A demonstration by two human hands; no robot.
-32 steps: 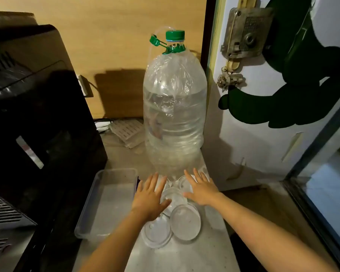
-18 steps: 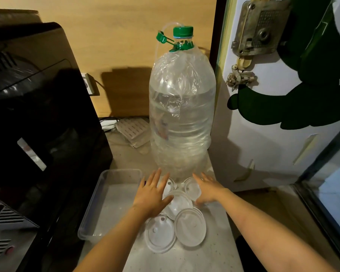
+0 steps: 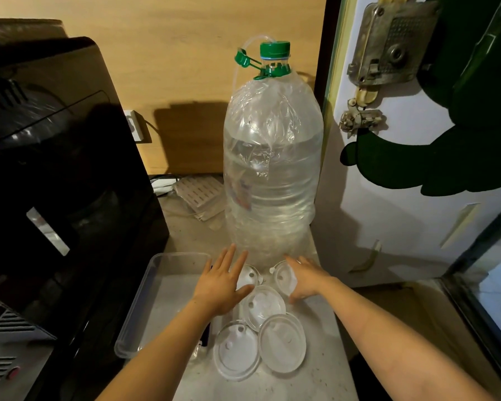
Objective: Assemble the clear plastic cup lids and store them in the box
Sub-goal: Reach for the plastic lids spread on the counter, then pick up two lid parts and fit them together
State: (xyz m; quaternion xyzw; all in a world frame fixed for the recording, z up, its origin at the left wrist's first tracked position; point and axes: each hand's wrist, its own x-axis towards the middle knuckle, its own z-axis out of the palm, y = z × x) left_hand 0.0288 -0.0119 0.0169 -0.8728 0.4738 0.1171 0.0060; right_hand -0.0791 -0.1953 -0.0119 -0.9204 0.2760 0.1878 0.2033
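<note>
Resting on clear lids [image 3: 263, 308] beside the box [image 3: 145, 308], left hand [image 3: 222, 285] open, right hand's [image 3: 304, 280] grip unclear.

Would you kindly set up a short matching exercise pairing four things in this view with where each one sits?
Things:
1. water bottle
2. box
3. right hand
4. black appliance

Places:
A. far left of the counter
B. on a lid by the bottle's base
C. upright behind the lids
D. left of the lids

Pairs: 1-C, 2-D, 3-B, 4-A
</note>
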